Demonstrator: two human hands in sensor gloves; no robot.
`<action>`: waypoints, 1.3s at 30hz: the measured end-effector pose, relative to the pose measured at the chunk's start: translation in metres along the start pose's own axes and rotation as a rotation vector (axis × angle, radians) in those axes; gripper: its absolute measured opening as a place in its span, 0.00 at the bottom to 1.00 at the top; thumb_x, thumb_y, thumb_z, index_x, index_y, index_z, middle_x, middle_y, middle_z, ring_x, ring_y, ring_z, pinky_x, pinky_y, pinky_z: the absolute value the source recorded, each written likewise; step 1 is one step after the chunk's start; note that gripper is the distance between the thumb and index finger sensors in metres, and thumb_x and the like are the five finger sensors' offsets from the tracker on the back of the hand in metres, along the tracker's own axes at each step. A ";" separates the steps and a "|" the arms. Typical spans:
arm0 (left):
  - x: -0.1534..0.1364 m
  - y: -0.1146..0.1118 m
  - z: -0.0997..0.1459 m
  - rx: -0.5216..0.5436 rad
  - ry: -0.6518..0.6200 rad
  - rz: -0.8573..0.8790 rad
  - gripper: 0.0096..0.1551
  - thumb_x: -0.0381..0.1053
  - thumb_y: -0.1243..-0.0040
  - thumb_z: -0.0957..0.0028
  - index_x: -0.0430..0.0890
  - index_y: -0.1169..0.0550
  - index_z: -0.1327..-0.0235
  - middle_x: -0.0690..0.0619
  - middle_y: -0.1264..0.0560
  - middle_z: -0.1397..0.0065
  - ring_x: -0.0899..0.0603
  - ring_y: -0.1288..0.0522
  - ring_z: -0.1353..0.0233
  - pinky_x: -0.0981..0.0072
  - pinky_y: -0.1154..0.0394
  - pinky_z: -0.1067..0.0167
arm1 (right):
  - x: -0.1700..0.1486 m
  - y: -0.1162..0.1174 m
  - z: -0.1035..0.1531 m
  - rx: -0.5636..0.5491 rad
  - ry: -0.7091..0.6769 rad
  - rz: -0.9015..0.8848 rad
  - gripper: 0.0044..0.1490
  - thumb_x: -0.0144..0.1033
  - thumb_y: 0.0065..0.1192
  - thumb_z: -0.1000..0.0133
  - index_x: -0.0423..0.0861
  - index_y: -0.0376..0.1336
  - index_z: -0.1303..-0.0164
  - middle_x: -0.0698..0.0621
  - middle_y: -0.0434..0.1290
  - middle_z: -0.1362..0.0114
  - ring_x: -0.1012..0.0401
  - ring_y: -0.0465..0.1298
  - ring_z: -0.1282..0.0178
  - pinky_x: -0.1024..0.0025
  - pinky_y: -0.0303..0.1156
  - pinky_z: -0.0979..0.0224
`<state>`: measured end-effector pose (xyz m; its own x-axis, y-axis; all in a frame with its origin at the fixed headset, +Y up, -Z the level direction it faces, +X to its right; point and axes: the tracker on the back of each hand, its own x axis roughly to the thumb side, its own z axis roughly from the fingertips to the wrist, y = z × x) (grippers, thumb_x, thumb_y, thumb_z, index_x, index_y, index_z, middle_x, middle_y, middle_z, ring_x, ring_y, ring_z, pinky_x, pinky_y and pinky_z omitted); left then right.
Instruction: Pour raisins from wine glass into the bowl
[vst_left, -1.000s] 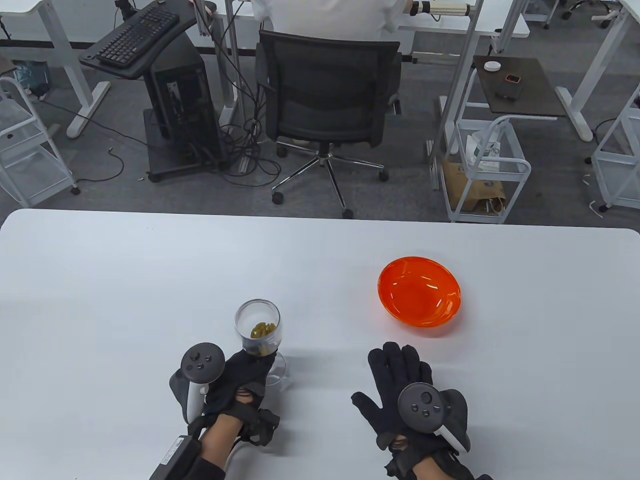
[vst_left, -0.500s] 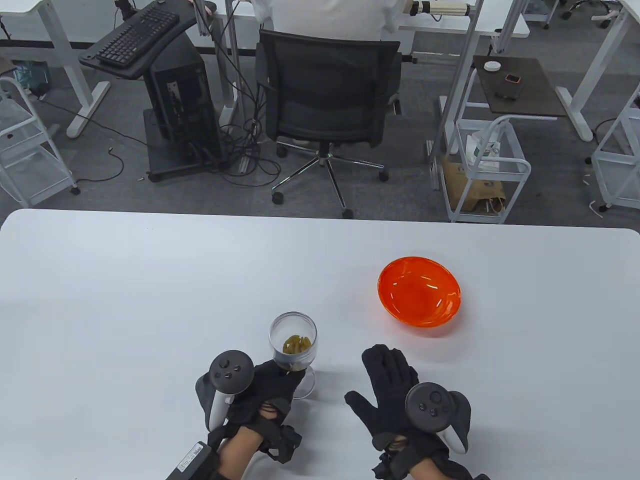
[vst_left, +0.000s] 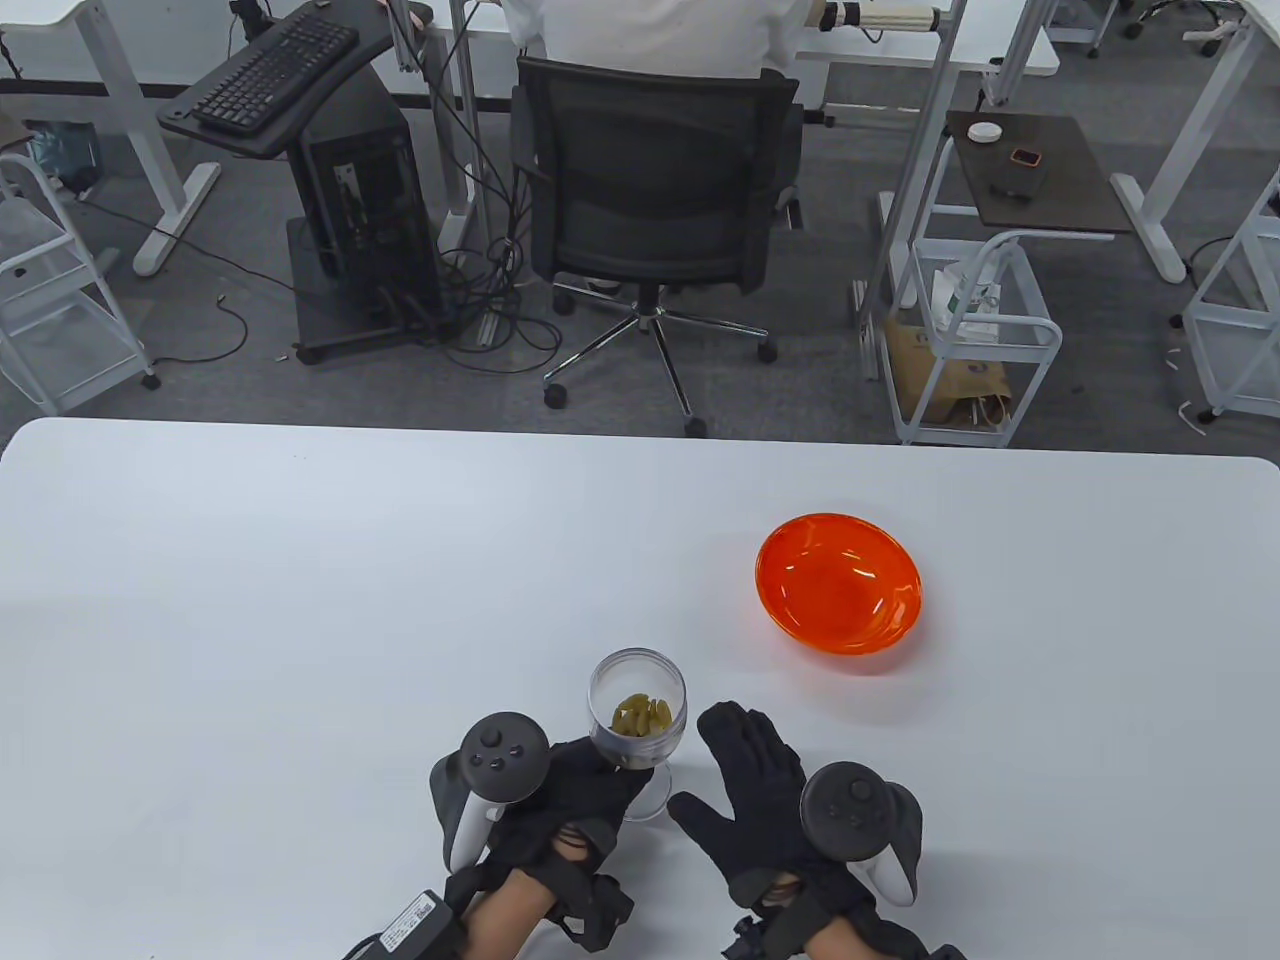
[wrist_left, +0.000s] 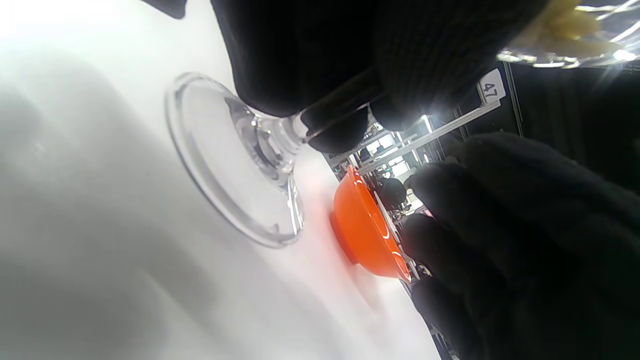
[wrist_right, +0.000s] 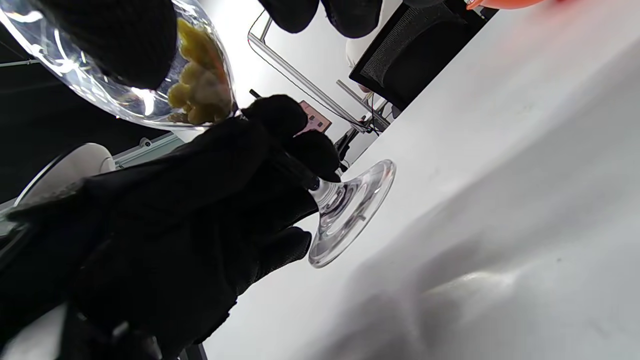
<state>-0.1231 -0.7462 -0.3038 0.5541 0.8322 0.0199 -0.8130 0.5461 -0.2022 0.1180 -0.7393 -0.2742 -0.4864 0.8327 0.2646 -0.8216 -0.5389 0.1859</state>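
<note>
Grip, left hand (vst_left: 575, 800): wrapped around the stem of the wine glass (vst_left: 637, 712), fingers (wrist_left: 335, 132) pinching just under the cup; base raised and tilted off the table (vst_left: 300, 600) in both wrist views.
Grip, right hand (vst_left: 765, 800): spread wide, holding nothing, fingertips just beside the cup on the side away from the gripping palm.
Raisins (vst_left: 640, 716): small pale-yellow heap at the bottom of the cup, directly above the pinch.
Bowl (vst_left: 838, 582): orange, bare inside, well apart from the grip, beyond the right hand's fingertips and off to its side.
Stage, as judged: glass carried or about to change hands; pouring not begun.
Risk, handover: stem likely slick against knit glove; slip if released before a firm second hold.
Risk, collision: open right fingers so near the cup; a knock could tip it short of the bowl.
Risk, pour: shallow wide bowl, light raisins; bounce-out or spill on the table if tipped early, too fast or too high.
Risk, bowl: probably light plastic; shove from the rim of the glass could slide it.
</note>
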 end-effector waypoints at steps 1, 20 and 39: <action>0.001 -0.001 0.000 -0.004 -0.002 0.000 0.26 0.55 0.31 0.56 0.64 0.17 0.41 0.58 0.16 0.32 0.45 0.25 0.24 0.36 0.45 0.25 | 0.000 0.001 0.000 0.001 0.001 -0.006 0.56 0.59 0.63 0.44 0.41 0.42 0.19 0.33 0.43 0.13 0.27 0.38 0.19 0.28 0.32 0.24; 0.018 -0.026 0.006 -0.147 -0.086 -0.031 0.27 0.55 0.32 0.55 0.64 0.18 0.39 0.58 0.16 0.31 0.45 0.26 0.24 0.36 0.45 0.25 | 0.001 0.008 -0.002 0.000 -0.004 -0.088 0.52 0.54 0.69 0.44 0.42 0.46 0.21 0.36 0.48 0.13 0.29 0.43 0.18 0.27 0.35 0.23; 0.023 -0.030 0.008 -0.169 -0.145 -0.163 0.27 0.54 0.32 0.54 0.65 0.20 0.38 0.54 0.22 0.24 0.39 0.36 0.18 0.34 0.53 0.25 | -0.006 0.002 -0.001 -0.050 0.041 -0.244 0.37 0.37 0.75 0.47 0.44 0.58 0.31 0.41 0.61 0.18 0.32 0.56 0.18 0.26 0.45 0.22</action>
<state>-0.0877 -0.7427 -0.2898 0.6340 0.7461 0.2034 -0.6668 0.6606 -0.3450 0.1184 -0.7451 -0.2762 -0.2831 0.9423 0.1785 -0.9292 -0.3155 0.1923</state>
